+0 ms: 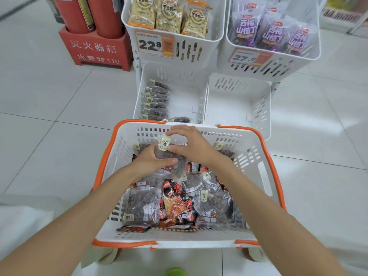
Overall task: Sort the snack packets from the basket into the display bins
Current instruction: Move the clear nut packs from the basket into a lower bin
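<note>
A: Where's the pkt?

B: Clear pkt [173,164] of dark brown bits, small pale label at its top, held upright over the far half of the basket [169,235], just inside the far wall. Both hands are on it.

A: Grip?

B: L hand [152,162] is wrapped round the pkt's lower part, thumb across the front. R hand [192,146] pinches the top by the label, fingers curled over it.

A: What else is in the basket?

B: More clear pkts [143,206] of the same brown stuff, mixed w/ red-black pkts [175,208], piled mostly toward the near edge. The basket is white w/ an orange rim and sits on pale floor tiles [49,146].

A: Bins?

B: Four white ones right behind the basket's far edge. Lower-left bin [185,96] has a row of dark pkts [156,100] stood along its left wall, plus one more at its near edge. Lower-right bin [235,108] sits beside it. Upper-left bin [209,46] holds tan pkts [169,14], w/ a tag reading 22.8. Upper-right bin [223,58] holds purple pkts [274,34], tag approx 27.6, blurry.

A: Anything else?

B: Red fire-extinguisher box [95,48] left of the bins, on the floor.
</note>
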A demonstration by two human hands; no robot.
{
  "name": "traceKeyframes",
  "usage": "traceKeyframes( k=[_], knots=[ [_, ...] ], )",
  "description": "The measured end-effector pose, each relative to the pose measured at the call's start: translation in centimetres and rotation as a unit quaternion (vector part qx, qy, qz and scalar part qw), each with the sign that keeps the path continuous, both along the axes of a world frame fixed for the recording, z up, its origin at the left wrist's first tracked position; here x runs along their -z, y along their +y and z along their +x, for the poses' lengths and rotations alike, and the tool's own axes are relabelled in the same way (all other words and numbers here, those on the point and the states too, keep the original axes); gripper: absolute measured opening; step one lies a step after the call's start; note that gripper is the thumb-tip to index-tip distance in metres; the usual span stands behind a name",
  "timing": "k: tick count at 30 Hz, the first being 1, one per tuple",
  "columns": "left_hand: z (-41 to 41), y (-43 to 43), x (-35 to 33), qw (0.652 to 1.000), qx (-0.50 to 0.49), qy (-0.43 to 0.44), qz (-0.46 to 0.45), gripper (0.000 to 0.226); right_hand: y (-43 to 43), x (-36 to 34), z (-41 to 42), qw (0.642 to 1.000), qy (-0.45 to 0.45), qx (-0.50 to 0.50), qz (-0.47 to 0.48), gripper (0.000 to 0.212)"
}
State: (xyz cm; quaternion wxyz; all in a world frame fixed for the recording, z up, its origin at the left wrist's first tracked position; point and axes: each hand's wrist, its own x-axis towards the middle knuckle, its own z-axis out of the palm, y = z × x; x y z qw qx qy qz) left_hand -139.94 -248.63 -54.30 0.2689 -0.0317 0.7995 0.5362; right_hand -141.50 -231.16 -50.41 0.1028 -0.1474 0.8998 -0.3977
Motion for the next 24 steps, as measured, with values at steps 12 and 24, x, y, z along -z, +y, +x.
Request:
traceKeyframes(
  k=[12, 24],
  knots=[
    [-9.1, 0.1, -7.1, 0.976, 0.111, 0.187, -0.015, 0.105, 4.2, -5.4, -7.0, 0.994, -0.056, 0.027, -0.085, 0.033],
    [-21.3, -2.7, 2.6, 0.852, 0.194, 0.3, -0.382, 0.106, 4.6, 4.3, -18.2, 0.975, 0.127, 0.068, 0.171, 0.043]
  ],
)
